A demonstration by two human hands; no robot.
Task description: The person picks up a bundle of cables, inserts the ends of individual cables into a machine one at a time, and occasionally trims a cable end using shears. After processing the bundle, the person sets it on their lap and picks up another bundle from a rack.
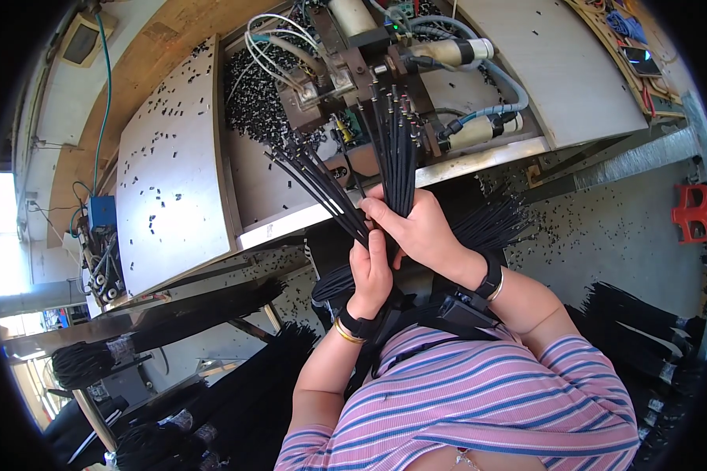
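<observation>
My left hand (369, 271) grips a bunch of thin black cables (314, 177) that fans out up and to the left, its metal-tipped ends near the machine (346, 71). My right hand (416, 228) holds a second, tighter bunch of black cables (397, 141) pointing straight up toward the machine's clamp area. The two hands touch each other in front of my chest. Both wrists carry dark bands, and the left one also has a gold bangle.
A grey metal table (165, 180) on the left is strewn with small black caps, and a heap of them (251, 86) lies beside the machine. Large bundles of black cables (173, 322) rest on racks at lower left and at the right (644, 330). A red part (690, 210) sits at far right.
</observation>
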